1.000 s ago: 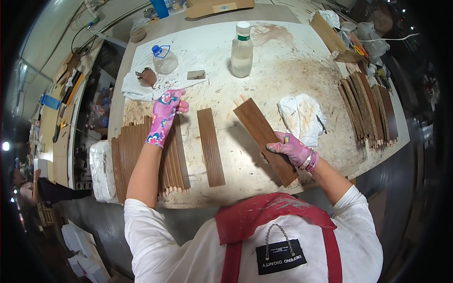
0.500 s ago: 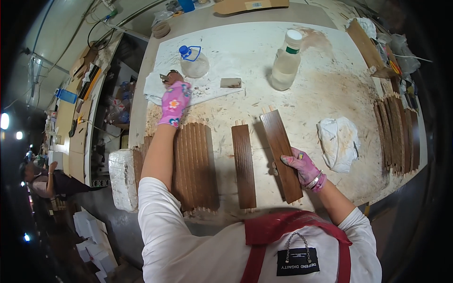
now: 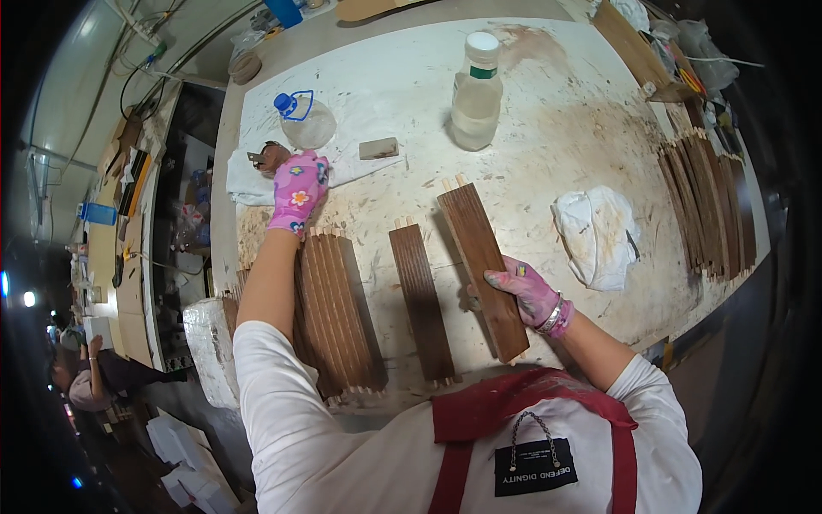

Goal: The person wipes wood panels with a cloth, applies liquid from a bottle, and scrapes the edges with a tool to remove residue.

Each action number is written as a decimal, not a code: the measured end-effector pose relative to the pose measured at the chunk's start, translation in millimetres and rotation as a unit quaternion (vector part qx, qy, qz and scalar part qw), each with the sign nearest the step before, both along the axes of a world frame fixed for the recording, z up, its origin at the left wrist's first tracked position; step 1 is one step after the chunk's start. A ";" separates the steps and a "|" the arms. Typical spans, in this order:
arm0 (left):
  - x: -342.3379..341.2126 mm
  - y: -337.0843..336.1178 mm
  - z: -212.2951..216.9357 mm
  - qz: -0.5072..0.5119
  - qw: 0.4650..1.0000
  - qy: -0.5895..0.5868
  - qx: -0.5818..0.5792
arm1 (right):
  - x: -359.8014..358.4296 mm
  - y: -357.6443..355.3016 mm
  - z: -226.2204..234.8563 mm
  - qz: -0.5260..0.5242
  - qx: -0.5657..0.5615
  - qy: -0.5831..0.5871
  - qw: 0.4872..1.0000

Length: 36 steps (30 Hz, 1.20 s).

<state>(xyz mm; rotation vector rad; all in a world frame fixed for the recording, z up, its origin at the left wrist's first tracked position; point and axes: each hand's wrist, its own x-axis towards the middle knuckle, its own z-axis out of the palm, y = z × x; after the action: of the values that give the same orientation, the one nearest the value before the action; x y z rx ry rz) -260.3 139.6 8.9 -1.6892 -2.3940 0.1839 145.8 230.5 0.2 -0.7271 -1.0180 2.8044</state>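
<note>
Nearest: one red apron [image 3: 505, 398], then two hands, both in pink gloves. Right hand [image 3: 531, 295] is clamped on one held slat [image 3: 485, 270], thumb on the upper face, a fingertip just showing past the left edge. Held slat is in front of the apron, over the near part of one table [image 3: 548, 163], far end leaning left; long, flat, dark brown, streaked along the grain, with two pale pegs at the far end and peg tips at the near end. To its left, one lone slat [image 3: 421, 300] lies apart, dark and ridged lengthwise, also pegged. Left of that, one row [image 3: 342, 317] of slats packed side by side; forearm covers part, so count not possible. One white rag [image 3: 595, 240] lies crumpled right of the right hand; beyond it at the right edge, one stack [image 3: 702, 206] of slats, too crowded to count. Left hand [image 3: 298, 193] is over one white cloth [image 3: 248, 184], just beside one brown piece [image 3: 272, 159]; fingers bent, but cannot tell whether they grip it. Farther: one small grey-brown block [image 3: 378, 149], one clear jug [image 3: 308, 128] with blue cap, one bottle [image 3: 476, 107] with white cap, upright, part-filled.
</note>
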 end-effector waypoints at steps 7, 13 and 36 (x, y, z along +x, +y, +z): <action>22.8 -5.8 29.5 0.177 0.711 -0.517 0.443 | 2.1 -9.9 -5.4 -0.001 0.140 0.022 0.990; 107.3 -17.8 65.1 0.118 0.531 -0.707 0.452 | 12.6 -11.9 -6.2 -0.011 0.229 -0.015 0.973; 206.9 -17.6 48.8 0.149 0.531 -0.755 0.355 | 27.5 -32.8 6.1 -0.013 0.196 -0.031 0.980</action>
<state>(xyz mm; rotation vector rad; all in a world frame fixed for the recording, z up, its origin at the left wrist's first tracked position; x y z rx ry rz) -53.4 122.0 57.7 -0.8077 -2.5680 -2.8034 173.3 197.6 6.3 -0.7683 -1.4985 2.4530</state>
